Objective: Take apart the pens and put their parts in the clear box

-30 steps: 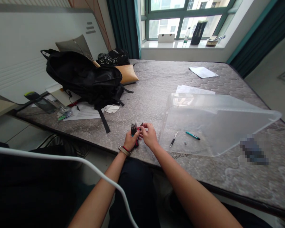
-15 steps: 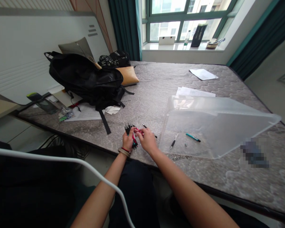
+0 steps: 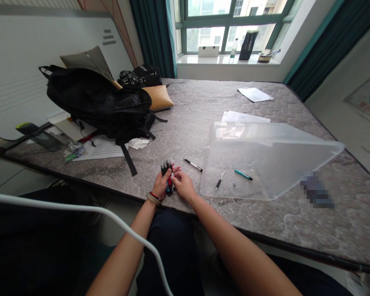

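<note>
My left hand [image 3: 160, 186] is closed round a bundle of several pens [image 3: 167, 170], held upright above the near edge of a grey mattress [image 3: 197, 107]. My right hand [image 3: 182, 185] presses against the bundle from the right, its fingers pinching at the pens. One black-and-white pen [image 3: 193, 165] lies loose on the mattress just right of my hands. A clear plastic bin [image 3: 265, 158] lies tipped on its side further right, with a black pen [image 3: 219, 181] and a teal pen [image 3: 243, 175] inside it.
A black backpack [image 3: 98, 102] rests at the left, with papers [image 3: 106, 149] under it and a tan pillow [image 3: 158, 96] behind. More sheets [image 3: 254, 94] lie near the window sill. A white cable [image 3: 80, 207] crosses the foreground.
A pen that my right hand held a second ago now lies on the mattress to the right. My right hand has come back to the bundle in my left hand.
</note>
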A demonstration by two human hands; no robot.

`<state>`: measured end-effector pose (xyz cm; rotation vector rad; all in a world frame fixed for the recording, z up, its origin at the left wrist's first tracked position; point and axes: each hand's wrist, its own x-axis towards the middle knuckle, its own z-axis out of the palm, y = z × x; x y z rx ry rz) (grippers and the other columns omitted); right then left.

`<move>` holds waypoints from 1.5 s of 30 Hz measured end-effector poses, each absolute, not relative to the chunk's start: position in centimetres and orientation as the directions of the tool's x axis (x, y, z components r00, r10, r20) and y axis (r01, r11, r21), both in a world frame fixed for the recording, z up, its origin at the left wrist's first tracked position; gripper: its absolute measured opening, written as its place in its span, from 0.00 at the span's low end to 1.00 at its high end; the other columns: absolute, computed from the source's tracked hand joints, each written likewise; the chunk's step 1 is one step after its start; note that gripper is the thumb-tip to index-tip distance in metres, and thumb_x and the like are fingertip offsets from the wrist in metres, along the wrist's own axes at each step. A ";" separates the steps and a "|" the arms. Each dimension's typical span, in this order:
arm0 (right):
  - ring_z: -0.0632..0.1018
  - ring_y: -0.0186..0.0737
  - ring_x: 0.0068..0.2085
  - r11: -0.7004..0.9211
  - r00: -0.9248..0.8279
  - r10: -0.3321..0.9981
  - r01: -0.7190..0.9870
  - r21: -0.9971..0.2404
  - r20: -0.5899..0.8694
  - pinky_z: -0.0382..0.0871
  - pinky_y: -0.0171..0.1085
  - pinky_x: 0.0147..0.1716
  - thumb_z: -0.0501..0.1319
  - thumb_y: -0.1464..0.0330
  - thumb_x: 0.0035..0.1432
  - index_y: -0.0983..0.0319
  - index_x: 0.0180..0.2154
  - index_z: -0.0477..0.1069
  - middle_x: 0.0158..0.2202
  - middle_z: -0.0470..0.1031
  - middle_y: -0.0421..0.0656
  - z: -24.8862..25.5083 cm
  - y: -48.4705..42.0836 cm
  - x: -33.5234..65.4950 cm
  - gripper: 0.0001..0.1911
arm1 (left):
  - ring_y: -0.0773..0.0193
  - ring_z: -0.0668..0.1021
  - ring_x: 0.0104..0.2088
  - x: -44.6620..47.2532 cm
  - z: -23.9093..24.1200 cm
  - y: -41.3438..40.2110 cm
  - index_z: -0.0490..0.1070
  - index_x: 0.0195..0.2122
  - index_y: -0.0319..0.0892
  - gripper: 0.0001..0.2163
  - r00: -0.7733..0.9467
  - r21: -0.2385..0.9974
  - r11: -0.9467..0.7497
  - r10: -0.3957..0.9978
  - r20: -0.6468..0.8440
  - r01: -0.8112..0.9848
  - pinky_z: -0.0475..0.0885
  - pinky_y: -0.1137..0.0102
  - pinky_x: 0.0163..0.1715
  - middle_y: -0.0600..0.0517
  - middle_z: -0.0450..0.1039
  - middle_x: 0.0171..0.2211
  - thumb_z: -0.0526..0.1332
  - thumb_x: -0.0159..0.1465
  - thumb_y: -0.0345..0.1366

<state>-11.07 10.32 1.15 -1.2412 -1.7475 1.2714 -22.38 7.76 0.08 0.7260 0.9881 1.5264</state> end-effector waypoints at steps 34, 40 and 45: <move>0.71 0.47 0.52 0.347 -0.128 0.937 0.470 -0.812 0.326 0.64 0.43 0.53 0.57 0.66 0.63 0.64 0.51 0.69 0.50 0.71 0.52 5.1 12.7 -11.4 0.17 | 0.73 0.68 0.16 -22.1 -0.2 8.0 0.68 0.47 0.44 0.20 -0.416 0.915 -0.147 0.909 -0.025 -0.376 0.64 0.77 0.17 0.58 0.69 0.23 0.63 0.60 0.51; 0.75 0.41 0.43 0.348 -0.383 0.906 0.430 -0.833 0.181 0.67 0.39 0.48 0.56 0.68 0.63 0.61 0.42 0.77 0.41 0.73 0.47 3.2 11.1 -12.3 0.11 | 0.62 0.80 0.39 -22.5 -0.7 8.2 0.75 0.43 0.39 0.18 -0.455 0.944 -0.154 0.891 0.005 -0.292 0.73 0.70 0.41 0.47 0.78 0.39 0.63 0.61 0.48; 0.75 0.43 0.43 0.287 -0.389 0.915 0.436 -0.853 0.108 0.68 0.39 0.47 0.60 0.72 0.57 0.62 0.43 0.77 0.39 0.75 0.47 2.1 11.6 -12.6 0.12 | 0.59 0.76 0.52 -22.5 -0.9 8.1 0.73 0.51 0.41 0.20 -0.404 0.962 -0.148 0.914 0.044 -0.229 0.70 0.69 0.51 0.45 0.75 0.51 0.63 0.62 0.46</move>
